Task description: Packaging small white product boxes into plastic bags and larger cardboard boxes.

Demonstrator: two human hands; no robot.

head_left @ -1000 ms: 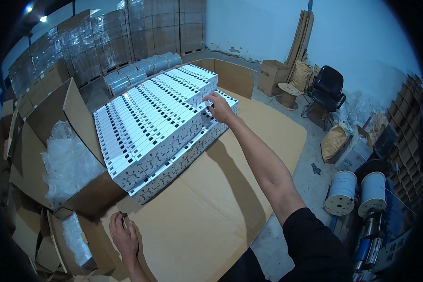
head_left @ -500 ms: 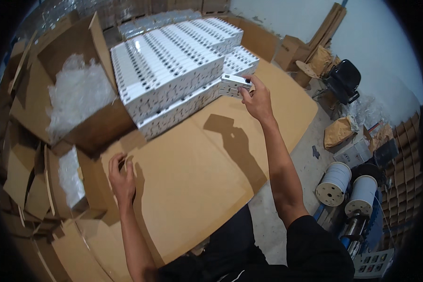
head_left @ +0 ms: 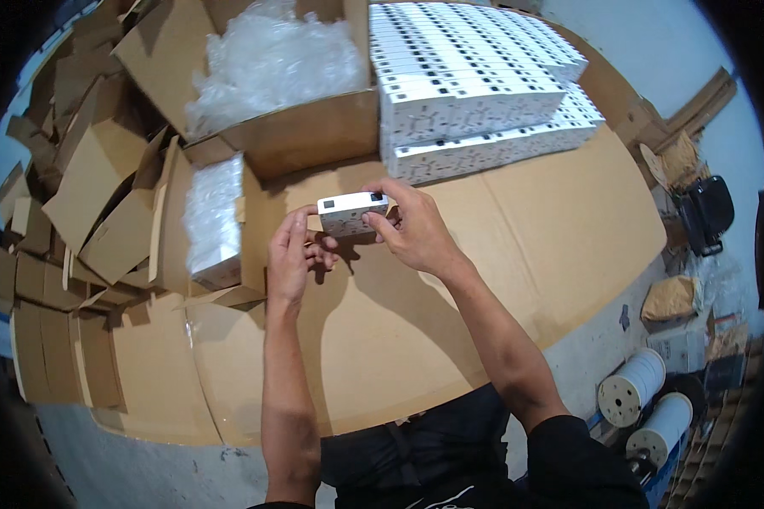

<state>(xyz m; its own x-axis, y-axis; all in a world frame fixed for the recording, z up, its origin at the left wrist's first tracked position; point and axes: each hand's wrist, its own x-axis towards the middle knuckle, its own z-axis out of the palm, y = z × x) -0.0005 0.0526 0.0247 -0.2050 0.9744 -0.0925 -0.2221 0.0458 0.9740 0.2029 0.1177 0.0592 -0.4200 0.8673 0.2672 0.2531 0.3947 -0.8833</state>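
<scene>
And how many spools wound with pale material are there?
2. The upper spool is at the lower right, beyond the cardboard sheet; the lower spool is just below it and slightly to its right. Others could be hidden.

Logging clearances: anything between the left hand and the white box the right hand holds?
Nothing visible stands between the left hand and the white box; the hand is right beside the box's left end, contact unclear. The right hand grips the right end.
</scene>
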